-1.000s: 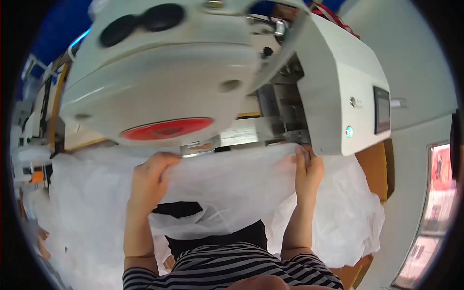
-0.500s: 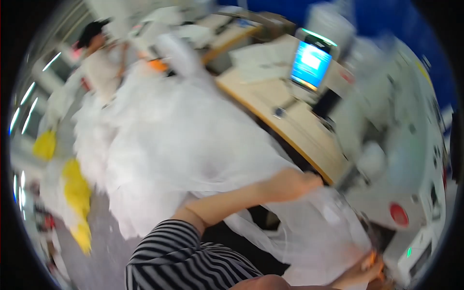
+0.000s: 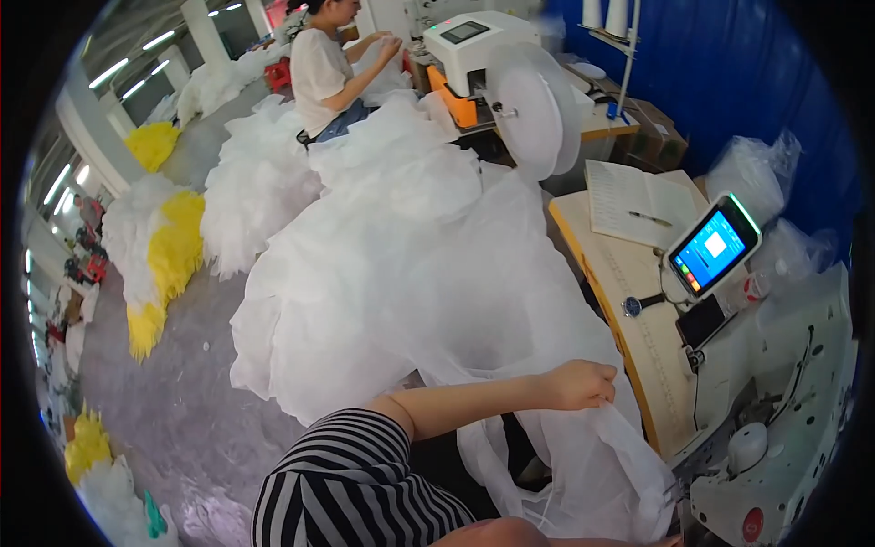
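Observation:
My left hand (image 3: 581,385) is closed on a gathered edge of white sheer fabric (image 3: 629,456), with the fingers pinched and curled in. From there the fabric runs down to the white sewing machine (image 3: 775,483) at the lower right. Only a sliver of my right hand (image 3: 670,541) shows at the bottom edge, beside the machine's working end. Its fingers are mostly cut off, so what it holds cannot be seen. A large heap of the same white fabric (image 3: 392,264) spreads beyond my left forearm.
A wooden table (image 3: 629,337) bears an open notebook (image 3: 629,201), a pen, a wristwatch (image 3: 638,304), a phone and a lit control screen (image 3: 715,246). Farther off, a co-worker (image 3: 319,77) sits near another machine (image 3: 483,41). Yellow fabric (image 3: 178,239) lies among white piles at left.
The view has swung, so table and screen sit lower and farther right. My right hand, seen earlier with something orange, has mostly slipped out of view. My left hand still grips the fabric.

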